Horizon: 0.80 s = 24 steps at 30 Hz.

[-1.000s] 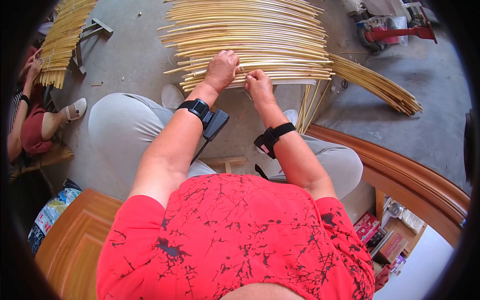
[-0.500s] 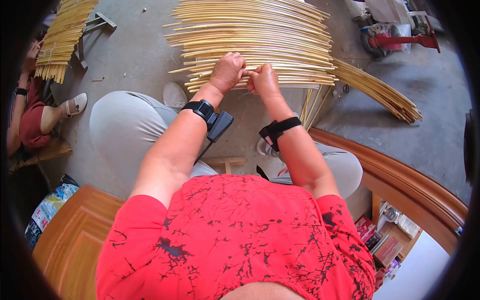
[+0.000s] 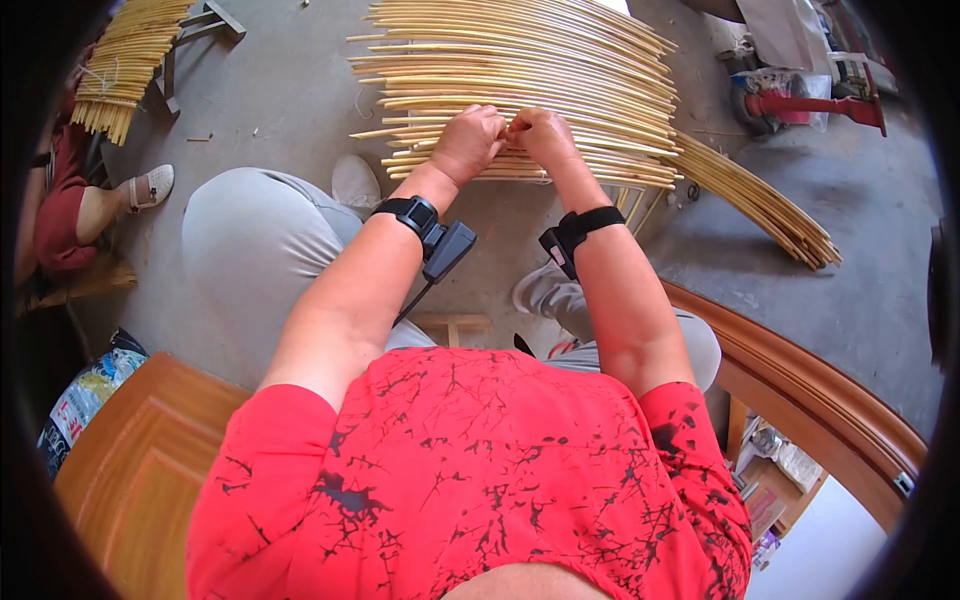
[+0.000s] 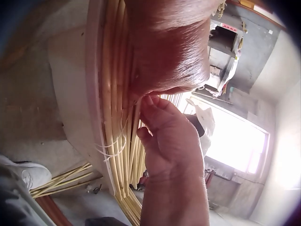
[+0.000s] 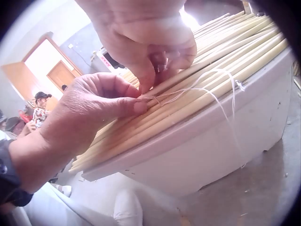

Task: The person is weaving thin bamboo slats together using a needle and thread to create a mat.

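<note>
Thin yellow sticks point(image 3: 540, 60) lie side by side on a pale, white-sided support point(image 5: 188, 165). Over the sticks near the front edge, my left hand point(image 3: 468, 145) pinches white string between thumb and forefinger; the same hand point(image 5: 87, 110) shows in the right wrist view. Loops of the string point(image 5: 216, 70) hang over the support's side. Close against it, my right hand point(image 3: 545, 138) has its fingers bent and thumb and forefinger together at the string, also visible in the left wrist view point(image 4: 164, 136). The fingertips partly hide the contact point.
A loose bundle of sticks point(image 3: 760, 200) extends to the right. A wooden frame point(image 3: 800, 370) stands at lower right, a wooden panel point(image 3: 150, 470) at lower left. Another person sits at far left beside more sticks point(image 3: 125, 65). Red equipment point(image 3: 820, 107) stands at upper right.
Both hands have come closer together and moved slightly farther in over the sticks. The head view has shifted, so the sticks appear farther right. The other person's hands have left the view.
</note>
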### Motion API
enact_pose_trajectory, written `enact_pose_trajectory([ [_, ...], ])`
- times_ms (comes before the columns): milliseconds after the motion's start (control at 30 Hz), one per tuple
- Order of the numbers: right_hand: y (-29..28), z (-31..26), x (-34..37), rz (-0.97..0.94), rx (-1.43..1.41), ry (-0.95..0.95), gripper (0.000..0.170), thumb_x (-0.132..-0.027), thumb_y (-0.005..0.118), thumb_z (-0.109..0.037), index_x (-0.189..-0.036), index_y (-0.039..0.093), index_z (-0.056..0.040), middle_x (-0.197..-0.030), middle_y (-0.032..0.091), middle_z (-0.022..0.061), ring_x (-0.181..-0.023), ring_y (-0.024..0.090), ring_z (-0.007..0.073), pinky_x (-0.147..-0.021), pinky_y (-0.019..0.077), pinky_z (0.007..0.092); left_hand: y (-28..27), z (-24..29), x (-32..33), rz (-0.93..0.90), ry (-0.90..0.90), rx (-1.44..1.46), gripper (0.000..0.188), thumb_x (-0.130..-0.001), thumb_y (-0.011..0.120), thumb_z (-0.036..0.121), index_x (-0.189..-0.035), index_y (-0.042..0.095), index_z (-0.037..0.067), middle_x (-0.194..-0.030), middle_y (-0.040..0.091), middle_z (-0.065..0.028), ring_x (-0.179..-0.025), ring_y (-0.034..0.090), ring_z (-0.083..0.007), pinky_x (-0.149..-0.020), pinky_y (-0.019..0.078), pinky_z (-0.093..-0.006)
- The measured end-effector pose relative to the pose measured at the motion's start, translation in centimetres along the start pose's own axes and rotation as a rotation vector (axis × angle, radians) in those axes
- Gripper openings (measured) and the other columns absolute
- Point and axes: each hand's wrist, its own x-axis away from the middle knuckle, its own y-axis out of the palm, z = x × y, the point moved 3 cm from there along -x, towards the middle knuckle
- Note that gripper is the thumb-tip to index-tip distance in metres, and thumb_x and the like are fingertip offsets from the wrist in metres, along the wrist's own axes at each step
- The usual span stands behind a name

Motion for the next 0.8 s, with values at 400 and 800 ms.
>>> enact_pose_trajectory([
  [400,-5.7,-3.7,0.1,0.312,-1.057,-0.015,0.008,-0.087,0.045,-0.009,-0.087,0.043,-0.0013,-0.063,0.056,0.0084,-0.046,0.051,0.0133,-0.041,0.0411,0.0247,-0.2,0.5,0.4,-0.083,-0.038,0.005,0.015,-0.059,0.069,0.012,-0.063,0.054,0.007,-0.07,0.053,-0.0052,-0.074,0.053,-0.0249,-0.065,0.0453,-0.0352],
  [800,-30.7,-9.2,16.5,1.244,-0.752,-0.778,0.011,-0.071,0.053,0.006,-0.06,0.051,0.0037,-0.061,0.05,0.0123,-0.047,0.04,0.0132,-0.043,0.0297,0.0213,0.2,0.5,0.8,-0.045,0.024,-0.106,0.015,-0.063,0.066,0.01,-0.068,0.053,0.006,-0.073,0.051,-0.0071,-0.075,0.052,-0.0255,-0.065,0.0438,-0.0355],
])
